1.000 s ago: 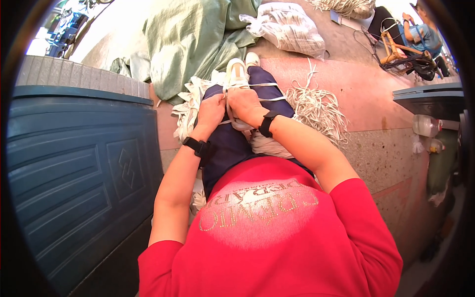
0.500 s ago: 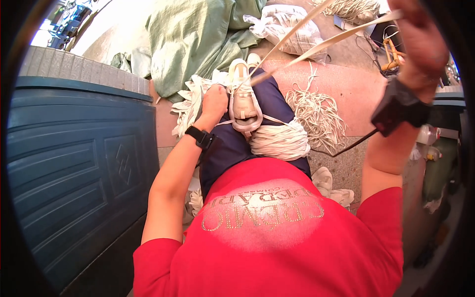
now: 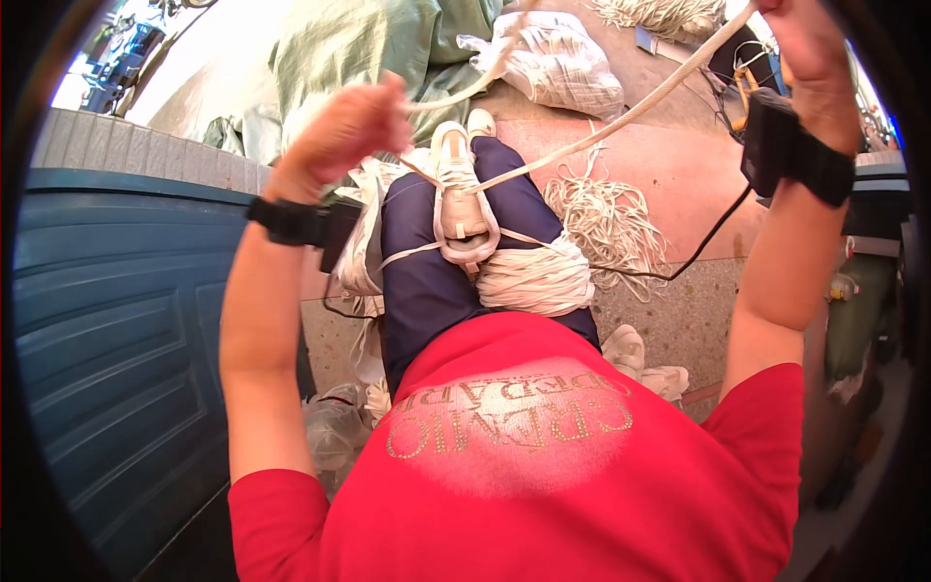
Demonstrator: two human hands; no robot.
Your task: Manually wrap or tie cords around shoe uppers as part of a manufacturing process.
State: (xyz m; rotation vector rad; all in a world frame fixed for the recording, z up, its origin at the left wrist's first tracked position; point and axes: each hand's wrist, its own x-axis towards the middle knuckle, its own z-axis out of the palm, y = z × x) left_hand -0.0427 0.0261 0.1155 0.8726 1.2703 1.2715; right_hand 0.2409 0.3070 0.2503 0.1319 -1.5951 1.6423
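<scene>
A beige-and-white sneaker (image 3: 460,211) lies across my thighs, its toe pointing away and its heel opening toward me. A shoelace (image 3: 630,114) runs taut from its eyelets up to my right hand (image 3: 807,44), raised at the far right with fingers closed on it. My left hand (image 3: 351,128) is raised left of the toe, its fingers closed on the lace's other side; a short stretch drops to the shoe and a loose end trails up, blurred. On my right thigh rests a wound bundle of cream laces (image 3: 538,279).
A tangle of loose laces (image 3: 613,231) lies on the floor at right, with another heap (image 3: 669,15) farther off. Beyond my feet are a white plastic bag (image 3: 558,63) and a green sheet (image 3: 364,68). A blue panelled door (image 3: 145,320) flanks me at left. Another shoe (image 3: 626,349) sits by my right hip.
My left hand has risen from beside the sneaker, moving up and left with the lace. My right hand stays high at the right, the lace still stretched from the shoe.
</scene>
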